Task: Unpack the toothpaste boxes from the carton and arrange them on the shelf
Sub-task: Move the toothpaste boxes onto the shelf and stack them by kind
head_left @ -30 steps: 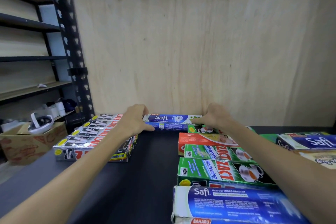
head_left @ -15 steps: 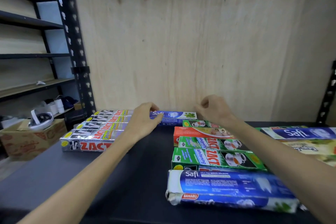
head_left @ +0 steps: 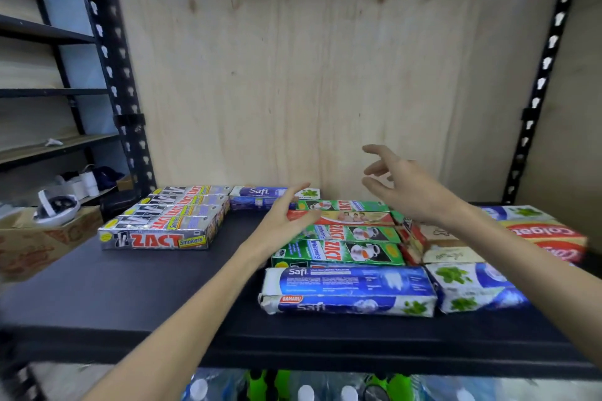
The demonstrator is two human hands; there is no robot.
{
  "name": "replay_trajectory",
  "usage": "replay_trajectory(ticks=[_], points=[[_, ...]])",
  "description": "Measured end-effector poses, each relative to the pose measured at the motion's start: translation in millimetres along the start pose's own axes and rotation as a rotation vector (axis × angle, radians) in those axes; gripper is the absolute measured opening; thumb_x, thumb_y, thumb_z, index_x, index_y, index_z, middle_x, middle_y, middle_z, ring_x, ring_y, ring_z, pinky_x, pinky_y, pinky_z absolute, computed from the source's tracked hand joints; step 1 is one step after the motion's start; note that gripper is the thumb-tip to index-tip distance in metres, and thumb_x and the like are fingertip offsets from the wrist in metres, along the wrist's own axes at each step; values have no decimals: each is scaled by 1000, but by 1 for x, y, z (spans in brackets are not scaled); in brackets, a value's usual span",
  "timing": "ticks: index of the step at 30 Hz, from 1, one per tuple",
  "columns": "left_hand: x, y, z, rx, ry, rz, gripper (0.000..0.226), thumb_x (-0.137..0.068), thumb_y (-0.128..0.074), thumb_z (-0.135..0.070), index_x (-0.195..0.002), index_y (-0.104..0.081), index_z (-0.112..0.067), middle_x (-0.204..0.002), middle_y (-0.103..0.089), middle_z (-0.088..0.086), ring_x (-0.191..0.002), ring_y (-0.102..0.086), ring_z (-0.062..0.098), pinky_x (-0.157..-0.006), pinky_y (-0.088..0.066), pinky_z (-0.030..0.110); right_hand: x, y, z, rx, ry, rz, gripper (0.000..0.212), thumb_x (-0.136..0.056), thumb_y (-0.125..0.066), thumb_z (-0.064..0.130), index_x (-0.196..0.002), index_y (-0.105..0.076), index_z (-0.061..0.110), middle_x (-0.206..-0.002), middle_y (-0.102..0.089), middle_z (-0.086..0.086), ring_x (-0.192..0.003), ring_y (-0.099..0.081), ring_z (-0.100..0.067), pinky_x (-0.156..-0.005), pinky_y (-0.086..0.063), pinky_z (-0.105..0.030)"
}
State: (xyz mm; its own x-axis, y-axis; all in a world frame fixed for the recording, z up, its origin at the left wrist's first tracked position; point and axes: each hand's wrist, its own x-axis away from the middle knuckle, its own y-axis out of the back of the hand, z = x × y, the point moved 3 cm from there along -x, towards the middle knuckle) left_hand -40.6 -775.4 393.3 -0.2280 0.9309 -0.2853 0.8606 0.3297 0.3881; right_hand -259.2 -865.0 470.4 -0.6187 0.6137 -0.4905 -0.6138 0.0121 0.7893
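Observation:
Toothpaste boxes lie flat on the black shelf (head_left: 136,286). Several silver Zact Smokers boxes (head_left: 156,238) form a block at the left. A blue Safi box (head_left: 257,197) rests against the plywood back. In the middle sit green Zact Whitening boxes (head_left: 338,252), a red box (head_left: 351,216) and a large blue Safi box (head_left: 348,286) at the front. My left hand (head_left: 286,216) hovers with straight fingers beside the red box, holding nothing. My right hand (head_left: 400,182) is raised above the boxes, fingers spread and empty. The carton is out of view.
Red Colgate boxes (head_left: 547,238) and another Safi box (head_left: 472,286) fill the right side. Black perforated uprights (head_left: 114,75) frame the shelf. A brown cardboard box (head_left: 35,244) with a white device stands at the far left. Bottles show below the shelf.
Both hands have let go of the back Safi box and pulled away; my right hand rose with its fingers spread. The view drew back, showing the shelf's front edge.

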Motion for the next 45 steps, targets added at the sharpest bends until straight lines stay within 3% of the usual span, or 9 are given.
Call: replay_trajectory(ticks=[3,7,11,15,18,25,30,40,45], points=[[-3,-4,3,25,40,9,66,-90,-74,-30,-145,-41,-47,-140,-48,-3,-85,-70,-8,-66,-54,12,19,18,-24,57,-32,63,64,-97,-58,43,-152,-25,36,-122,-67,3,-114,-59,-14,-95,-42,-28],[-7,-7,3,-3,80,-12,71,-85,-79,-32,-144,-43,-49,-138,-49,-9,-92,-74,5,-81,-60,28,40,32,-59,100,-156,100,70,-93,-53,59,-154,-21,42,-122,-69,3,-115,-64,-22,-104,-45,-40],[-7,-10,3,-1,92,-37,72,-86,-79,-29,-147,-42,-44,-126,-50,-15,-85,-71,-5,-70,-55,16,41,32,-73,55,-217,97,75,-92,-45,69,-156,-17,43,-117,-72,9,-114,-64,-21,-105,-45,-44],[-7,-17,1,18,120,-55,74,-87,-78,-28,-148,-39,-42,-125,-49,-17,-81,-73,-1,-65,-55,17,38,31,-80,37,-292,183,76,-95,-44,66,-158,-10,41,-125,-70,4,-125,-58,-24,-109,-39,-41],[-9,-23,-1,18,131,-56,74,-88,-77,-26,-149,-37,-41,-111,-50,-24,-77,-73,-1,-60,-54,15,39,33,-85,38,-299,196,75,-97,-45,62,-159,-13,38,-127,-69,0,-126,-58,-26,-109,-37,-39],[-16,-38,-4,-5,157,-70,74,-88,-77,-27,-150,-37,-38,-108,-50,-24,-75,-72,-4,-56,-53,13,38,40,-106,27,-328,198,70,-99,-47,54,-159,-19,33,-128,-67,-5,-123,-58,-26,-104,-39,-36],[-22,-51,-9,-4,174,-68,75,-86,-78,-29,-149,-37,-37,-123,-54,-13,-80,-75,7,-59,-56,20,41,48,-117,23,-344,162,67,-100,-48,51,-159,-23,31,-137,-62,-12,-129,-54,-29,-108,-37,-40],[-29,-60,-10,-7,181,-94,80,-84,-80,-28,-151,-37,-34,-138,-53,-6,-82,-75,9,-60,-57,21,40,53,-126,42,-345,130,65,-98,-51,52,-155,-33,28,-137,-62,-11,-135,-49,-30,-111,-36,-39],[-32,-63,-7,-31,176,-90,81,-82,-81,-33,-150,-37,-34,-142,-53,0,-92,-74,12,-70,-60,27,42,55,-128,51,-353,131,60,-98,-50,55,-151,-41,30,-139,-60,-12,-132,-52,-30,-109,-39,-40]])
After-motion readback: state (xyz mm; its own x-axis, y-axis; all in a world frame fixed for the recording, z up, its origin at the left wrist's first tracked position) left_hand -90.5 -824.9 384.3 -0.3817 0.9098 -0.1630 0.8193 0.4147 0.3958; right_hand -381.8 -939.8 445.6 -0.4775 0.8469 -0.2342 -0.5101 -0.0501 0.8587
